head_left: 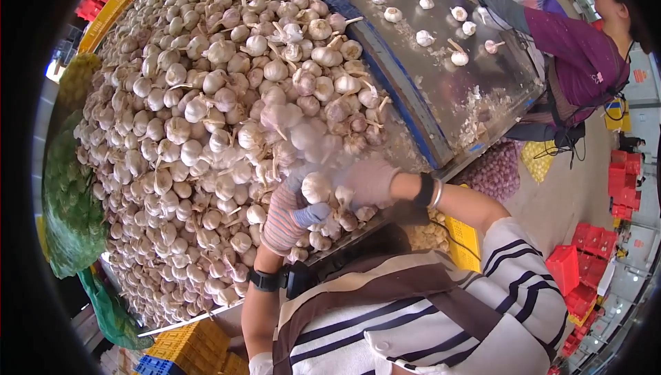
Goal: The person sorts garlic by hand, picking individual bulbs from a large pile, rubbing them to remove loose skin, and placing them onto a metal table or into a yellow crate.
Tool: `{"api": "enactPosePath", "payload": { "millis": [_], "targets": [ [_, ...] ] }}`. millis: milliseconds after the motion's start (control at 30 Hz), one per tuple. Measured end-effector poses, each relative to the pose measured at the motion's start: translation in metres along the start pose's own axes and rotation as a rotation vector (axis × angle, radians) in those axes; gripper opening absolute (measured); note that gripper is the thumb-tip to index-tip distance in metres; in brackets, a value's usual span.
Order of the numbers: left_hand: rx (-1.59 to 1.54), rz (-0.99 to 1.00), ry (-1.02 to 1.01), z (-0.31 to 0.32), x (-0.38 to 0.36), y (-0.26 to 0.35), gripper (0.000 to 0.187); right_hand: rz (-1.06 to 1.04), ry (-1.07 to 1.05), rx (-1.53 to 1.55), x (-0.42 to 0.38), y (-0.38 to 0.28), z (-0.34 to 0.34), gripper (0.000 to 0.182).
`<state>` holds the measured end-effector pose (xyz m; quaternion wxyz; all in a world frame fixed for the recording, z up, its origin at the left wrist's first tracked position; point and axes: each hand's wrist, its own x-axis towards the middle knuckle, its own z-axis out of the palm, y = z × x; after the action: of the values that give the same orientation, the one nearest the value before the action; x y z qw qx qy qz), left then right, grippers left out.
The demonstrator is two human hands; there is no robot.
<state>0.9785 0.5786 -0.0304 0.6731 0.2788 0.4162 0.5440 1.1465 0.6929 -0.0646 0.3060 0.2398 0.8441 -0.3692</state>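
My left hand (282, 220), in a striped knit glove with grey-blue fingertips, is closed around a garlic bulb (317, 187), its thumb across the front. Close beside it on the right is my right hand (372, 181), gloved in pale knit and smeared by motion, so its fingers do not show clearly. Both hands are low over the near edge of a large heap of garlic bulbs (206, 99), many with short dry stems. More loose bulbs (348, 220) lie just under and beside my hands.
A blue-edged metal divider (392, 72) separates the heap from a steel table (441, 51) with scattered bulbs and peelings. Across it, a co-worker (578, 58) reaches over with a purple-gloved hand. Yellow crates (189, 347), red crates (585, 258) and net bags (492, 172) stand around.
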Motion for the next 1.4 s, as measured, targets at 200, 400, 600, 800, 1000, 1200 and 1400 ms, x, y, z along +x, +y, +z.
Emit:
{"api": "enactPosePath", "payload": {
  "millis": [200, 400, 600, 800, 1000, 1200, 1400],
  "targets": [
    [0.505, 0.16, 0.084, 0.01, 0.004, -0.009, 0.066, -0.316, -0.044, 1.939, -0.043, 0.015, 0.012, 0.06],
    [0.867, 0.267, 0.083, 0.027, 0.011, 0.0, 0.049, -0.521, -0.039, 2.647, -0.033, 0.046, 0.013, 0.053],
    [1.48, 0.128, -0.546, 0.02, 0.013, -0.041, 0.014, -0.094, 1.19, 1.315, -0.059, 0.15, -0.069, 0.041],
    [1.809, -0.141, -0.654, 0.024, 0.026, -0.068, 0.017, -0.168, 0.545, 0.054, -0.053, 0.052, -0.009, 0.041],
    [1.059, -0.221, -0.247, 0.014, 0.011, -0.015, 0.039, -0.081, 0.092, -0.089, -0.011, 0.024, 0.052, 0.043],
    [0.037, -0.295, -0.046, 0.012, -0.008, -0.002, 0.059, -0.138, 0.218, 0.166, -0.092, 0.028, -0.012, 0.034],
    [0.131, -0.069, -0.145, 0.022, -0.007, -0.008, 0.061, 0.029, 0.108, 0.045, -0.121, 0.05, -0.004, 0.044]
  ]
}}
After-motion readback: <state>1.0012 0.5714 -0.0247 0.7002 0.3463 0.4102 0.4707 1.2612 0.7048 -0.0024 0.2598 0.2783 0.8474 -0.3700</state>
